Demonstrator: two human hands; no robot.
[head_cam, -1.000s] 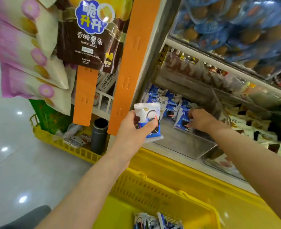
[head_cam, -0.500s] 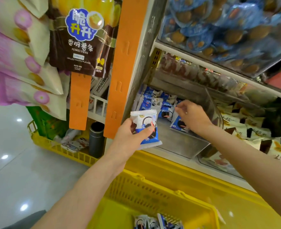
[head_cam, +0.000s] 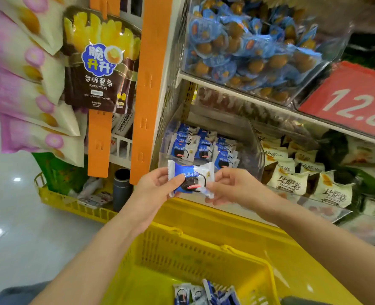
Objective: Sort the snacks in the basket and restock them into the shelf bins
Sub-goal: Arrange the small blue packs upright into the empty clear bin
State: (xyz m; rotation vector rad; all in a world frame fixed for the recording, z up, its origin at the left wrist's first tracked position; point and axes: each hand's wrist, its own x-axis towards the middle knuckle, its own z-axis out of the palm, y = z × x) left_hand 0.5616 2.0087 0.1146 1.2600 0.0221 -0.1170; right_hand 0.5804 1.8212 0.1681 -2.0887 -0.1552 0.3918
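Left thumb (head_cam: 177, 179) is pressed flat on the front of a blue-and-white snack packet (head_cam: 192, 180), with the other fingers curled behind it, so the left hand (head_cam: 155, 190) has a proper grip on that end. The right hand (head_cam: 232, 188) pinches the packet's other edge between thumb and fingertips (head_cam: 213, 187). So both hands are on the one packet, held level and dead centre in the frame.

Just behind it, a bit higher, is a clear shelf bin (head_cam: 253, 155) with a bunch of matching packets (head_cam: 200, 149) stacked in rows. Straight below the hands, bottom centre, is the yellow basket (head_cam: 182, 252), with a few more of the same packets (head_cam: 204, 293) at the bottom of it.

To the right of the bin are white-and-brown wrapped snacks (head_cam: 303, 182). On the shelf above, upper right, there's a bin of blue-wrapped round snacks (head_cam: 248, 47) and a red price sign (head_cam: 354, 95). Upper left has a dark potato sticks bag (head_cam: 100, 62) hanging beside orange strips (head_cam: 151, 84), with pink-and-cream bags (head_cam: 28, 84) further left.
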